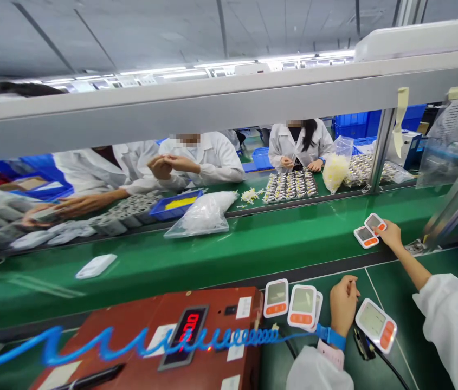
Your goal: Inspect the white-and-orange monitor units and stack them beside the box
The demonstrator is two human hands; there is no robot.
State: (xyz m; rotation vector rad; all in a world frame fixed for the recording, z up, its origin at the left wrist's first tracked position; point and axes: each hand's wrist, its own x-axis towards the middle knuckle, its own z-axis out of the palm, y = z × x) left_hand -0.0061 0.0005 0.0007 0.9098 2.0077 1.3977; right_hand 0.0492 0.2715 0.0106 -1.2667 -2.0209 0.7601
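Your right hand [389, 235] grips two units [369, 230], right of frame | left hand [343, 303] curled shut, holding nothing, beside unit [376, 324], lower right

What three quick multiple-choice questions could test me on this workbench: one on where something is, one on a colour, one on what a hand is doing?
1. Where does the right hand rest?
A. on the red box
B. by two white devices on the green belt
C. in a blue bin

2. What colour is the coiled cord to the wrist strap?
A. blue
B. yellow
C. black

3. How is the left hand?
A. flat and spread
B. curled, between white devices
C. gripping a bag

Answers: 1 B, it touches the pair of devices. 2 A, cord is blue. 3 B, fingers curled between the devices and another device.
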